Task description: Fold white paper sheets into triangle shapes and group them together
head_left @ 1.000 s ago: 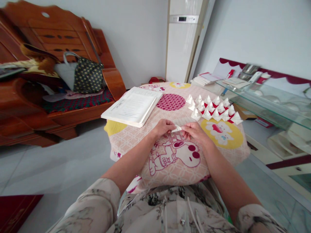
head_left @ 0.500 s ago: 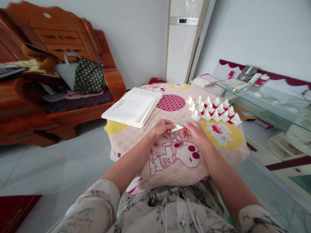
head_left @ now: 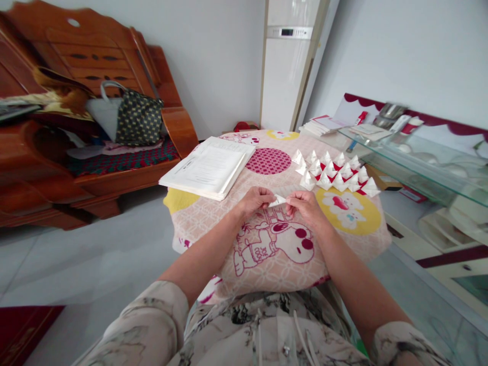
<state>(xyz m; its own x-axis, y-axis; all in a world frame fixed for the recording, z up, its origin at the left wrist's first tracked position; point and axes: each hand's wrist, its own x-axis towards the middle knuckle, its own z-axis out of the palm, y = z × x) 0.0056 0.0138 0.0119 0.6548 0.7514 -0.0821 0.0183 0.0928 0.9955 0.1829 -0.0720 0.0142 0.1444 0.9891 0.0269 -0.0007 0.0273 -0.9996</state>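
We have a small white paper point(head_left: 279, 200) held up between our two hands, just over the near part of the cloth-covered counter point(head_left: 263, 282), above the top of the dog picture point(head_left: 297, 245). Our left hand point(head_left: 257, 200) has its thumb and fingers closed in a pinch on the left end of the paper. Our right hand point(head_left: 301, 203) has its fingers curled in and pinched on the right end, with no wide gap that we can see. The paper is so little that we cannot tell just how its folds go. To work it well, we think a soft pinch at both ends is best, as thin paper can crumple or tear. One hand should hold still like a clip while the other does the pressing, and the edges should meet before we press hard, so the crease comes out straight and sharp. The folded paper shapes point(head_left: 325, 180) stand in rows past our right hand, with bits of red showing between them, and they are near, so we should mind our knuckles and not bump them. The paper pile point(head_left: 206, 165) lies past our left hand, apart from our fingers.
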